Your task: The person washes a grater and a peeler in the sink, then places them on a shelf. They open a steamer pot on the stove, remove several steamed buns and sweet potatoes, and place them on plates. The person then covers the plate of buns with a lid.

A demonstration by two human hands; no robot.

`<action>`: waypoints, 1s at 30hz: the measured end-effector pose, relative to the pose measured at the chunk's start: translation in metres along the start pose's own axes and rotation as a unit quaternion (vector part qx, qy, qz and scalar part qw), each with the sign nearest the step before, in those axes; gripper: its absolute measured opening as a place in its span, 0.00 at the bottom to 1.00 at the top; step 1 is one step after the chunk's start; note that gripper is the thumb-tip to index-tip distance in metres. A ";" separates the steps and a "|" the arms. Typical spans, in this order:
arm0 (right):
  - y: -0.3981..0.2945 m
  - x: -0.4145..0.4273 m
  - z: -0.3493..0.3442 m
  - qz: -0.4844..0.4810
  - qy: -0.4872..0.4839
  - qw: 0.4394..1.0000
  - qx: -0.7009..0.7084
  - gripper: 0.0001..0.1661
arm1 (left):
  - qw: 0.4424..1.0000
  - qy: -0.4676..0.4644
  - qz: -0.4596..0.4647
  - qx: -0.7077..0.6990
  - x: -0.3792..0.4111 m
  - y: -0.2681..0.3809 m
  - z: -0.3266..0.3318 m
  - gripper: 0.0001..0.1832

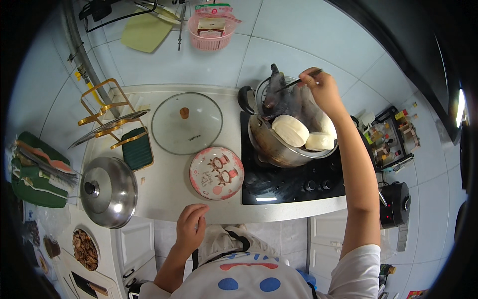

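Note:
My right hand [319, 88] grips dark chopsticks [295, 85] over a steaming metal steamer pot [276, 157]. Their tips reach down to dark, elongated food [274, 102] on the perforated steamer tray, perhaps corn or sweet potato; steam blurs it. Pale steamed buns [290, 130] sit at the pot's near side, and my forearm partly covers the right one. By the counter's front edge hangs my left hand [192, 226], empty, fingers loosely curled and thumb apart. Beyond it a plate with a red rim and cartoon print [216, 173] lies on the counter.
Under the pot is a black glass cooktop [287, 190] with knobs. A glass lid [186, 130] lies behind the plate. Leftward are a domed steel lid [108, 192], a gold rack [108, 116] and a dish of cooked food [85, 249]. Seasoning bottles [384, 140] and a black cooker [394, 205] stand rightward.

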State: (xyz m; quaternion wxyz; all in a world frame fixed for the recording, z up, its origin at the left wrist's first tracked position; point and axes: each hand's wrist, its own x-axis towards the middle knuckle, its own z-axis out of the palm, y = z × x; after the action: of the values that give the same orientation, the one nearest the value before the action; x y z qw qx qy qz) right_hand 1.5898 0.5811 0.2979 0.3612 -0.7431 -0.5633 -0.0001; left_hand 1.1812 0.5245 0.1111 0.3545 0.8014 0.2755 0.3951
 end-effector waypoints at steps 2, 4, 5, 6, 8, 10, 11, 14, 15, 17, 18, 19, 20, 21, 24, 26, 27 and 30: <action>-0.006 -0.002 -0.001 0.019 0.011 1.000 0.007 0.12 | 1.000 0.002 -0.001 0.001 -0.001 -0.001 -0.001 0.14; -0.014 -0.008 0.002 0.057 -0.003 0.998 0.024 0.12 | 1.000 0.002 -0.002 0.007 -0.002 -0.003 -0.003 0.13; -0.015 -0.009 0.003 0.059 -0.005 0.998 0.020 0.13 | 1.000 0.003 -0.007 0.008 -0.002 -0.004 -0.004 0.13; -0.015 -0.011 0.004 0.061 -0.007 0.998 0.016 0.13 | 1.000 0.004 -0.011 0.008 -0.004 -0.005 -0.004 0.13; -0.014 -0.013 0.003 0.058 -0.010 0.998 0.005 0.13 | 1.000 0.006 -0.015 0.007 -0.005 -0.006 -0.004 0.13; -0.012 -0.012 0.001 0.048 -0.011 0.999 -0.007 0.14 | 1.000 0.008 -0.012 0.005 -0.004 -0.005 -0.003 0.13; -0.008 -0.011 -0.001 0.049 0.006 0.999 0.007 0.13 | 1.000 0.005 -0.016 0.003 -0.004 -0.005 -0.003 0.13; 0.004 -0.008 -0.009 0.047 0.043 0.998 0.016 0.13 | 1.000 -0.001 -0.020 0.000 -0.003 -0.003 -0.002 0.13; 0.006 -0.009 -0.012 0.047 0.046 0.998 -0.001 0.13 | 1.000 -0.001 -0.018 0.002 -0.003 -0.003 -0.002 0.13; 0.010 -0.011 -0.011 0.045 0.041 0.998 -0.006 0.13 | 1.000 -0.001 -0.014 0.004 -0.002 -0.004 -0.002 0.13; 0.014 -0.014 -0.009 0.045 0.032 0.998 0.006 0.13 | 1.000 -0.001 -0.014 0.004 -0.003 -0.005 -0.002 0.13; 0.017 -0.017 -0.007 0.045 0.023 0.999 0.018 0.13 | 1.000 -0.001 -0.013 0.004 -0.003 -0.005 -0.001 0.13; 0.021 -0.018 -0.006 0.037 0.022 0.999 0.003 0.13 | 1.000 -0.001 -0.013 0.005 -0.003 -0.005 -0.001 0.13; 0.022 -0.018 -0.007 0.033 0.025 0.999 -0.007 0.13 | 1.000 -0.002 -0.014 0.007 -0.003 -0.005 0.000 0.13; 0.020 -0.017 -0.019 0.025 0.053 0.998 -0.020 0.13 | 1.000 -0.007 -0.017 0.008 -0.001 0.000 -0.002 0.14; 0.014 -0.015 -0.033 0.042 0.102 0.994 0.002 0.14 | 1.000 -0.007 -0.018 0.012 0.000 0.001 -0.003 0.14; 0.016 -0.014 -0.040 0.054 0.110 0.992 -0.018 0.16 | 1.000 -0.003 -0.019 0.015 -0.003 -0.001 -0.003 0.14; 0.013 -0.023 -0.053 0.120 0.087 0.982 -0.120 0.17 | 1.000 0.000 -0.026 0.017 -0.007 -0.002 -0.003 0.13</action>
State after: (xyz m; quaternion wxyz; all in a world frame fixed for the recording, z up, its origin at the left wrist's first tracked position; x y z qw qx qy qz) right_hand 1.6138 0.5322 0.3212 0.3146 -0.8404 -0.4322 -0.0893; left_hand 1.1745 0.5222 0.1081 0.3511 0.7999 0.3032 0.3808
